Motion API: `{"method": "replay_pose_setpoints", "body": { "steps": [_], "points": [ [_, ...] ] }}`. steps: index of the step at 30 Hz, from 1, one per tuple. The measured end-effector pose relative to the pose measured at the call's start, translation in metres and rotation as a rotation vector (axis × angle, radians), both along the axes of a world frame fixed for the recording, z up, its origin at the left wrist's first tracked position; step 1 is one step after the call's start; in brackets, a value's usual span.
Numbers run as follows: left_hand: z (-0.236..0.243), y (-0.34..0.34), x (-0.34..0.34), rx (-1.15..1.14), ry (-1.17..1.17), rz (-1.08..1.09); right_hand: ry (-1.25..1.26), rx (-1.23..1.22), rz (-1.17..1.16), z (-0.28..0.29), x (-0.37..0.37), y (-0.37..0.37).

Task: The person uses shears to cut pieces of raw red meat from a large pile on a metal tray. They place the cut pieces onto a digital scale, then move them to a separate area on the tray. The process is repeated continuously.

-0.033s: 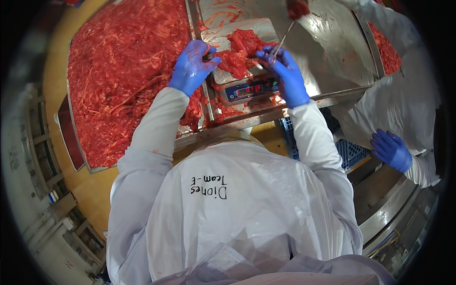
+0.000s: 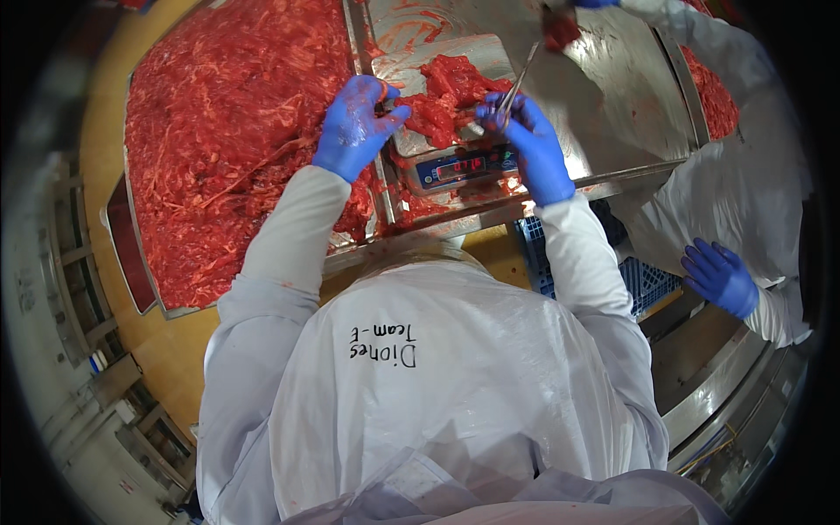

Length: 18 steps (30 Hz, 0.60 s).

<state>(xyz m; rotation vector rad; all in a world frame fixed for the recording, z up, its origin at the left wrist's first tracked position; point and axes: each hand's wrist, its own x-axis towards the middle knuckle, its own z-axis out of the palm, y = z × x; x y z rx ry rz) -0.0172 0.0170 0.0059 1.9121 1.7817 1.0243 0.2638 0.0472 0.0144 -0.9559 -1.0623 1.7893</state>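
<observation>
My left hand (image 2: pixel 354 131) is curled at the left edge of a flat metal scale (image 2: pixel 499 54). A thin reddish strip of meat (image 2: pixel 383 90) shows between its bent fingers, and the thumb tip is beside a raw red piece of meat (image 2: pixel 455 80) on the scale. My right hand (image 2: pixel 535 144), at the scale's right side, grips slim metal scissors (image 2: pixel 523 77), their tip pointing up and away. Its fingers partly hide the handles. Below the meat, the scale's lit display (image 2: pixel 462 168) faces me.
A large tub of shredded red meat (image 2: pixel 236 131) fills the left. The steel worktable (image 2: pixel 612 105) extends right. A co-worker's gloved hand (image 2: pixel 722 278) hangs at the right; near the top, the other is by a dark red piece (image 2: pixel 560 28). A blue crate (image 2: pixel 652 284) stands below the table.
The scissors in my right hand have tilted slightly, their tip shifting right. Near the top edge, the co-worker's dark red piece has moved right, and part of a blue glove has come into sight.
</observation>
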Motion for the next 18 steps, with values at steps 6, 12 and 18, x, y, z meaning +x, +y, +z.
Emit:
{"method": "replay_pose_setpoints", "body": {
  "steps": [6, 12, 18],
  "points": [
    [-0.007, -0.009, 0.018, 0.107, 0.347, -0.192, -0.207, -0.13, 0.435, -0.029, 0.004, -0.025],
    [-0.007, -0.007, -0.003, 0.138, 0.327, -0.101, -0.095, -0.135, 0.343, -0.023, 0.038, -0.024],
    [-0.008, 0.008, 0.039, 0.086, 0.319, -0.22, -0.243, -0.079, 0.43, -0.042, 0.026, -0.037]
  ]
}}
